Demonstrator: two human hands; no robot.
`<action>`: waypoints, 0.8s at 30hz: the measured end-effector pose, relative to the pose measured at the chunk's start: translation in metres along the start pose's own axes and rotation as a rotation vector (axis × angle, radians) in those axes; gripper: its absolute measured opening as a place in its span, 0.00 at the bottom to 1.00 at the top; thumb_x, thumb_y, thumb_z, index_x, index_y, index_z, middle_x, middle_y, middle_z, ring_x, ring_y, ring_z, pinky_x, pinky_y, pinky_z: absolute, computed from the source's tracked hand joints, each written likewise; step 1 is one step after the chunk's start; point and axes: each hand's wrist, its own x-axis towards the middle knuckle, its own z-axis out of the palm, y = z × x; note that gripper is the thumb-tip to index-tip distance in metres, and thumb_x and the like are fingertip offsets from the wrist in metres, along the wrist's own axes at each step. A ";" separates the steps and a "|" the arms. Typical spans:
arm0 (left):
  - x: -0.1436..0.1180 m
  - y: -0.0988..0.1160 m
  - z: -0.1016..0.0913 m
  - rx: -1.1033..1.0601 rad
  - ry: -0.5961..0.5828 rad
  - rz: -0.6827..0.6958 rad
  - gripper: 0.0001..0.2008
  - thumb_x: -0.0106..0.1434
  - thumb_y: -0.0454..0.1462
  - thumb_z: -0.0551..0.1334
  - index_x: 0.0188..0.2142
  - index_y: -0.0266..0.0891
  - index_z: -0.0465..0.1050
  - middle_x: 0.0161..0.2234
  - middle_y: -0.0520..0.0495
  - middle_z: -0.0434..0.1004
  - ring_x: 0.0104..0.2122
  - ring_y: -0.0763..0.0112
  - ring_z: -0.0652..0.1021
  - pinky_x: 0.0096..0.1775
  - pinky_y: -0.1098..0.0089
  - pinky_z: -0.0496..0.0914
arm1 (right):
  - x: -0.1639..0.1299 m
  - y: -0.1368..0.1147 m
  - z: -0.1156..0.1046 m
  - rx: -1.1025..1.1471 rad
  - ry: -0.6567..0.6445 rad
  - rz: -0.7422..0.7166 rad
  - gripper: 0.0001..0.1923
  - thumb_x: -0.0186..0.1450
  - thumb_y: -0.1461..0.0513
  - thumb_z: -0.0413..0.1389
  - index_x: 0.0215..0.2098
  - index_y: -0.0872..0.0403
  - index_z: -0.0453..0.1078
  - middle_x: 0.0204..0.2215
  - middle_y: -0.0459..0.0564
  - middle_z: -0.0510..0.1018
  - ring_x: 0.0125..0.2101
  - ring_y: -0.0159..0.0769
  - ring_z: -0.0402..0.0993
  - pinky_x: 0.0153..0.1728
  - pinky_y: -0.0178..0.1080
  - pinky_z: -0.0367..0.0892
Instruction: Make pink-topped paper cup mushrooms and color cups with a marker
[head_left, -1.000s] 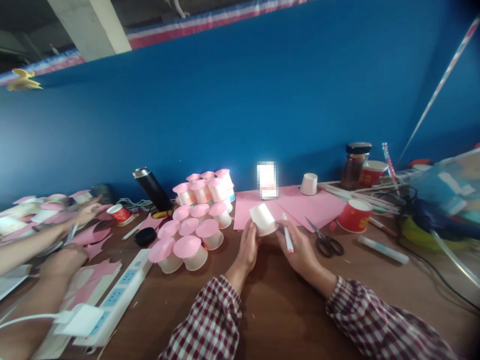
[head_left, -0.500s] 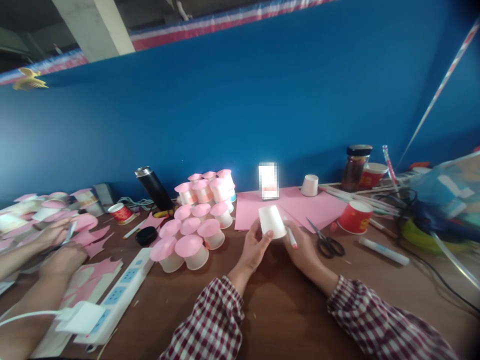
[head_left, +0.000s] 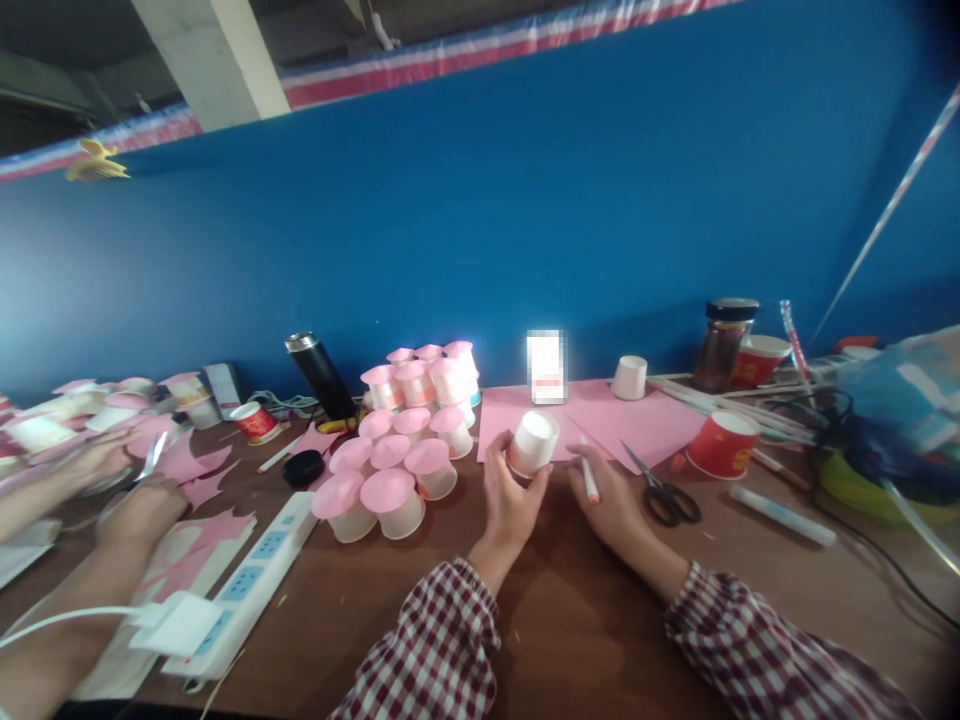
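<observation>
My left hand [head_left: 510,505] is wrapped round a white paper cup [head_left: 535,440], its closed base turned up and toward me, with an orange-red patch low on its side. Between the fingers of my right hand [head_left: 611,505] is a marker pen [head_left: 589,478], its red-orange end pointing down toward me. The pen is apart from the cup. Behind both hands lie pink paper sheets [head_left: 667,420]. A pair of black-handled scissors [head_left: 670,500] rests just right of my right hand. Another white paper cup [head_left: 629,377] stands upside down on the pink paper.
Pink-topped paper cups [head_left: 394,495] stand grouped left of my hands. A white power strip [head_left: 259,580] lies nearer. At far left, a co-worker's hands [head_left: 142,510] hold scissors by pink paper. On the right are a red cup [head_left: 722,445], a glue tube [head_left: 782,517] and cables.
The cup has tilted in my left hand, so its base now faces me more. My right hand and the pen have drawn away from it. The view has shifted slightly left.
</observation>
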 end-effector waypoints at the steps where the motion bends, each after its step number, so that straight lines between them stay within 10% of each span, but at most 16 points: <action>1: 0.000 0.002 -0.001 0.004 0.000 0.030 0.27 0.52 0.38 0.66 0.51 0.38 0.61 0.48 0.38 0.67 0.50 0.57 0.68 0.52 0.54 0.63 | 0.000 0.000 0.000 -0.003 0.004 -0.005 0.15 0.64 0.60 0.47 0.49 0.55 0.62 0.31 0.50 0.75 0.30 0.38 0.73 0.33 0.38 0.66; 17: -0.002 0.011 -0.004 -0.210 0.016 -0.014 0.29 0.50 0.35 0.67 0.52 0.40 0.64 0.52 0.39 0.65 0.56 0.56 0.63 0.58 0.57 0.53 | 0.000 -0.001 0.001 0.005 0.023 -0.055 0.12 0.63 0.62 0.47 0.45 0.56 0.63 0.31 0.51 0.76 0.30 0.37 0.73 0.32 0.38 0.67; 24: 0.002 0.008 0.000 -0.808 -0.228 -0.558 0.21 0.55 0.41 0.65 0.47 0.38 0.66 0.46 0.41 0.72 0.45 0.61 0.73 0.48 0.60 0.65 | -0.001 -0.001 0.001 0.024 0.045 -0.035 0.15 0.64 0.62 0.47 0.48 0.56 0.62 0.34 0.53 0.77 0.33 0.39 0.74 0.35 0.40 0.69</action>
